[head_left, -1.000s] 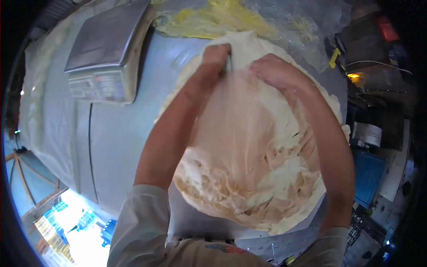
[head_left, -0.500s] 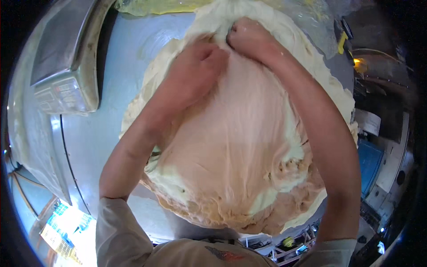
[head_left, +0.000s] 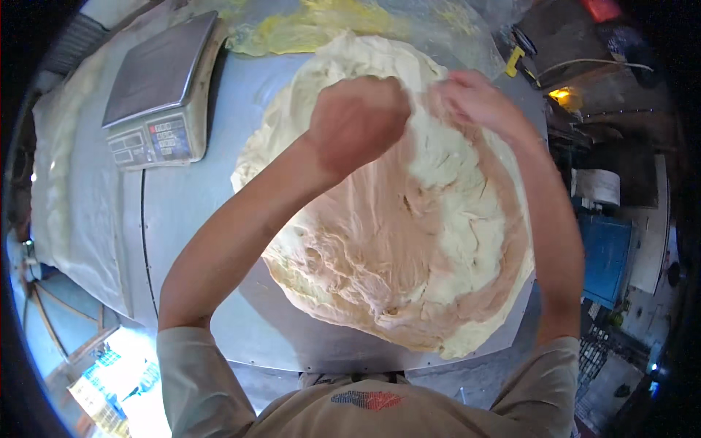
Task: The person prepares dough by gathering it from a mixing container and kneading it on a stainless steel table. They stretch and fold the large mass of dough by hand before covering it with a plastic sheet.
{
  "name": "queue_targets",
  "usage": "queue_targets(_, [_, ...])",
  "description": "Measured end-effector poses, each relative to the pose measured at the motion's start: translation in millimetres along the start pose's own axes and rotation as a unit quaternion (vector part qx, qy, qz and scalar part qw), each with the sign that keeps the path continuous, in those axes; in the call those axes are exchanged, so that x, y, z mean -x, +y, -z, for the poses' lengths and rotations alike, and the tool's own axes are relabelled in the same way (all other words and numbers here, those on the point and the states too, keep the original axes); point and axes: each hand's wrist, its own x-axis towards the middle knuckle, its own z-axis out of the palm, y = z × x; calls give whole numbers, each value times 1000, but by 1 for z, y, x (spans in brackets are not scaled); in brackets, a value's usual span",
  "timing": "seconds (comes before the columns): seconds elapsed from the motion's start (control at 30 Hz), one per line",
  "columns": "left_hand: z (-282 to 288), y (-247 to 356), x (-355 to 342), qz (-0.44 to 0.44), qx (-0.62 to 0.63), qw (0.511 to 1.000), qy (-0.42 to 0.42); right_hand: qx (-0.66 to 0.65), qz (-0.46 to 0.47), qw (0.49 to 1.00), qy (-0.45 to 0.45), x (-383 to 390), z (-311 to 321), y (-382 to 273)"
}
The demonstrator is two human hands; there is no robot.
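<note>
A large, pale sheet of dough [head_left: 350, 248] lies spread before me, its surface folded, torn and stretched, with tan-toned smears across the middle. My left hand [head_left: 361, 120] is closed in a fist over the far part of the dough, and nothing shows in it. To its right my right hand [head_left: 478, 106] is at the dough's far right edge. Motion smears its fingers, so I cannot tell how far they are closed or whether they touch the dough.
The dough rests on a metal table [head_left: 241, 321]. On the left stands a scale [head_left: 164, 87] with a flat metal plate. Clear plastic sheeting [head_left: 321, 25] with yellow patches lies along the far edge. A yellow-handled tool [head_left: 515, 62] is at the far right, and a blue box [head_left: 606, 259] stands beyond the table.
My view has shifted, so more of the table and scale shows. Both hands have come apart from where they pressed into the dough's far part. The right hand's fist has loosened.
</note>
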Motion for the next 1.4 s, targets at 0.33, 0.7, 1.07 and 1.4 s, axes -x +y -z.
queue_targets(0.33, [-147,-33,-139,27,167,962,-213,73,-97,987,106,-59,25,93])
queue_targets(0.7, [-78,25,-108,22,-57,982,-180,146,20,984,102,48,68,88])
queue_targets(1.07, [-216,143,-123,-6,150,930,-334,-273,-138,912,273,75,66,222])
queue_targets(1.4, [-155,155,-79,-114,-41,988,-98,223,-17,922,316,65,94,240])
